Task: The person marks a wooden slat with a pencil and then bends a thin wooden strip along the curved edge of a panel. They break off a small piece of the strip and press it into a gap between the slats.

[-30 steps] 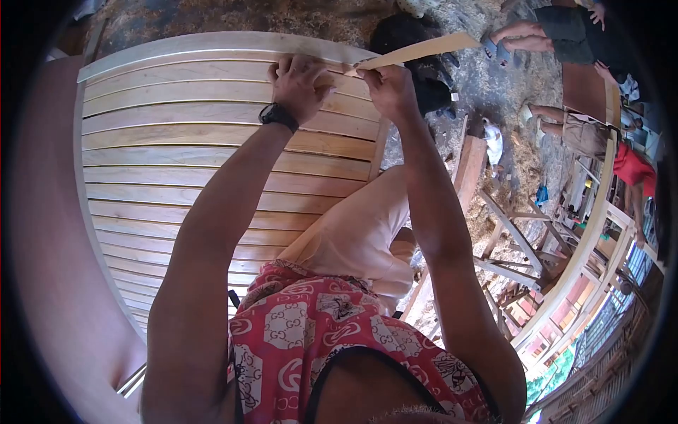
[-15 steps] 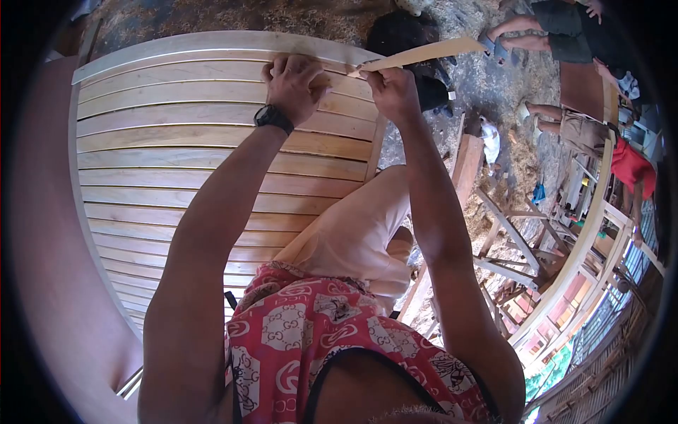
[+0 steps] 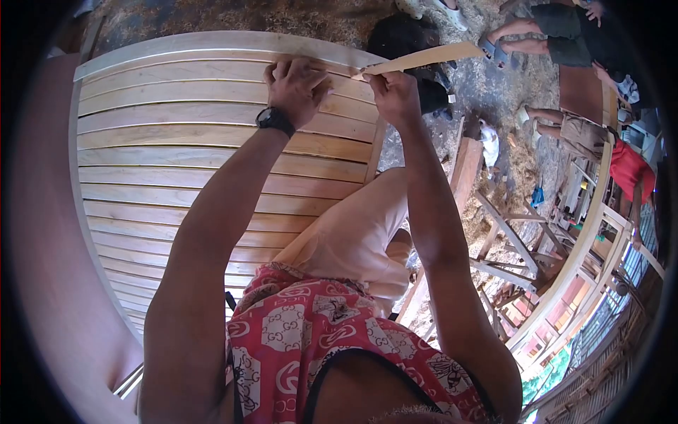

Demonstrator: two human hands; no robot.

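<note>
Right hand (image 3: 395,95) on wooden strip (image 3: 424,58), Gucci-print shorts (image 3: 296,332) below

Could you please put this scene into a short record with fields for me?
left hand: fingers curled on the top slat of the panel
right hand: pinches one end of a strip by the panel's top edge
wrist: watch on the left
background: people at upper right

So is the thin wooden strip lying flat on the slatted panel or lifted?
Lifted: the right hand pinches the wooden strip at one end; the rest juts out beyond the slatted panel.
</note>
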